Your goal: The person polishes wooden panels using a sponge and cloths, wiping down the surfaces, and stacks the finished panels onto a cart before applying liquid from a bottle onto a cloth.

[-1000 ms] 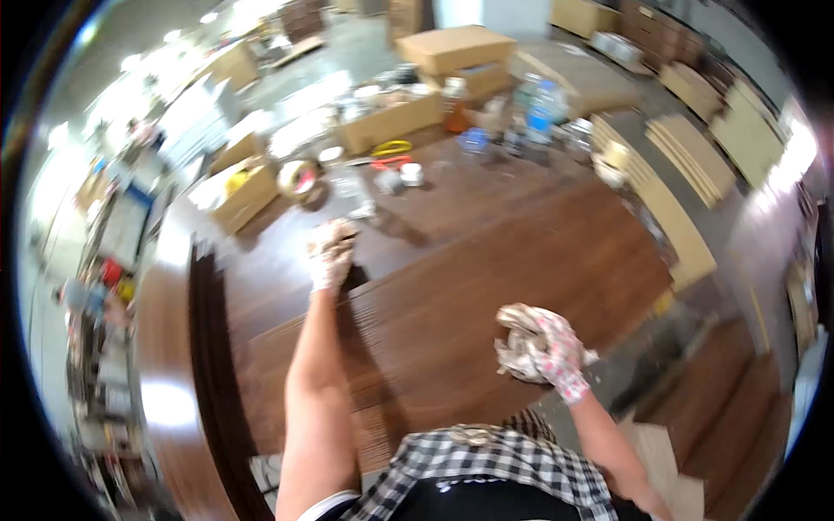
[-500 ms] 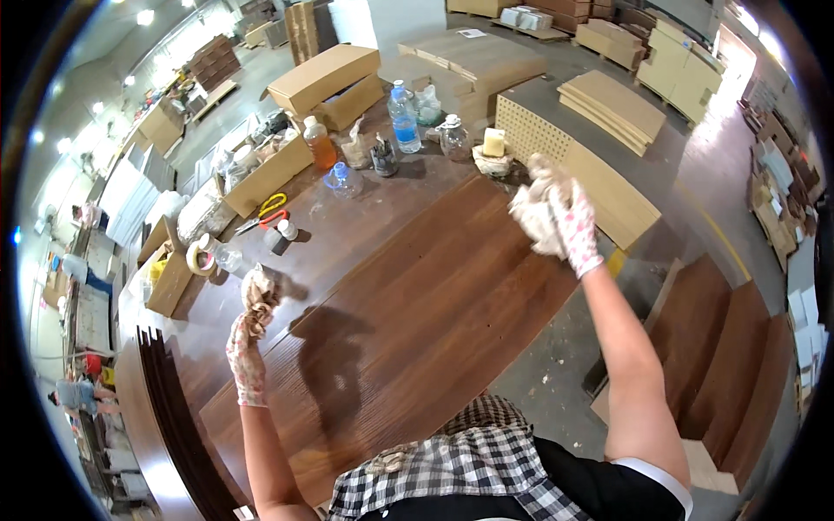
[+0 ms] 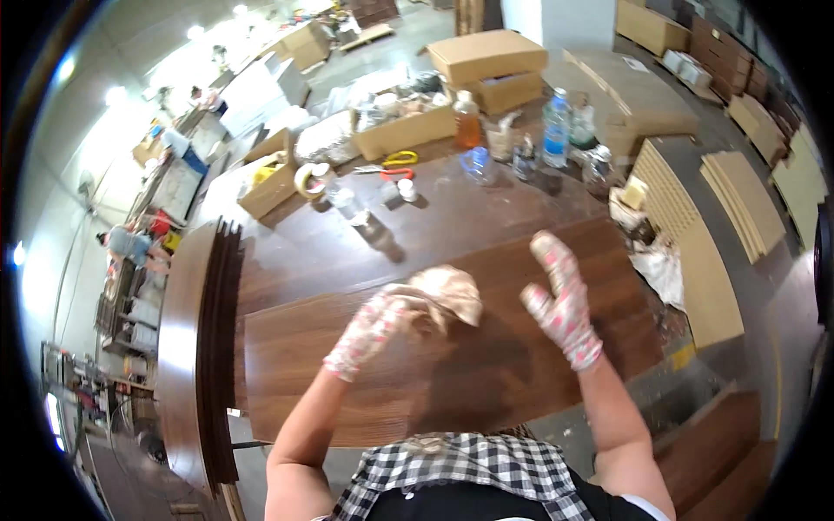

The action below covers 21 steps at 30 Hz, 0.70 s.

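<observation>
My left hand (image 3: 369, 334), in a white glove with pink spots, grips a crumpled beige cloth (image 3: 450, 293) over the brown wood-grain board (image 3: 295, 347). The cloth spreads out to the right of the fingers. My right hand (image 3: 563, 304), gloved the same way, is raised above the right part of the board. Its thumb stands apart from the fingers, and nothing is in it. A white cloth (image 3: 660, 273) lies crumpled at the table's right edge, beside a cream-coloured block (image 3: 634, 193) resting on a rag.
Along the back stand a blue-labelled bottle (image 3: 556, 130), an amber bottle (image 3: 466, 122) and a cardboard box (image 3: 404, 130) of supplies. Scissors (image 3: 387, 172), a tape roll (image 3: 307, 182) and a clear bottle (image 3: 352, 208) lie nearer. Stacked brown panels (image 3: 195, 321) stand left; people work beyond.
The white cloth has left my right hand and lies at the table's right edge. My left hand has brought the beige cloth rightward over the board. The view has turned left.
</observation>
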{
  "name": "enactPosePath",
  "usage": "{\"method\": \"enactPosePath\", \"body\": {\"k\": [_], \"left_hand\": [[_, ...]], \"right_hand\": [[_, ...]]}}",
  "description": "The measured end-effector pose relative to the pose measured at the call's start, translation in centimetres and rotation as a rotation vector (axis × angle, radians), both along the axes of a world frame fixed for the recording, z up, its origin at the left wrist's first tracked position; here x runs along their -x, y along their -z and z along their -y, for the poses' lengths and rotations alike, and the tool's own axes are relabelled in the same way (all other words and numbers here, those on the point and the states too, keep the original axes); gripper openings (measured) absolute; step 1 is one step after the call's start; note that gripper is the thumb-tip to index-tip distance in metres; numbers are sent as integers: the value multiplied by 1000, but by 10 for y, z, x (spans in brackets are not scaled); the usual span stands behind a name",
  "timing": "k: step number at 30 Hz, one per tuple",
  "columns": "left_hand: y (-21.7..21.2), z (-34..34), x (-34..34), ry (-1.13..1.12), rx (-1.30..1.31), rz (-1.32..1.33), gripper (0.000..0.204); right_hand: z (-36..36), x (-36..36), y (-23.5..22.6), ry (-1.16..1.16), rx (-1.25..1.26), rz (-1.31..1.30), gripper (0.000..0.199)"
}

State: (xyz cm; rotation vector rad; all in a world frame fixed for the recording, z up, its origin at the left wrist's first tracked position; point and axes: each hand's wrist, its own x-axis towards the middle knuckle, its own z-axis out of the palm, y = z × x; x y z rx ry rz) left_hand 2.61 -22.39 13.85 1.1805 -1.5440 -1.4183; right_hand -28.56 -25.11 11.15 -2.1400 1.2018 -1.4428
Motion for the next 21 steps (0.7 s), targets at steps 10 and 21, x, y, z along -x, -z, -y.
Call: {"method": "enactPosePath", "body": {"k": [10, 21], "left_hand": [[33, 31, -31, 18, 33, -67, 29], [152, 237, -121, -831, 421, 187, 106]], "right_hand": [[-24, -89, 76, -7, -121, 49, 24], [-21, -107, 86, 55, -127, -339, 22]]}}
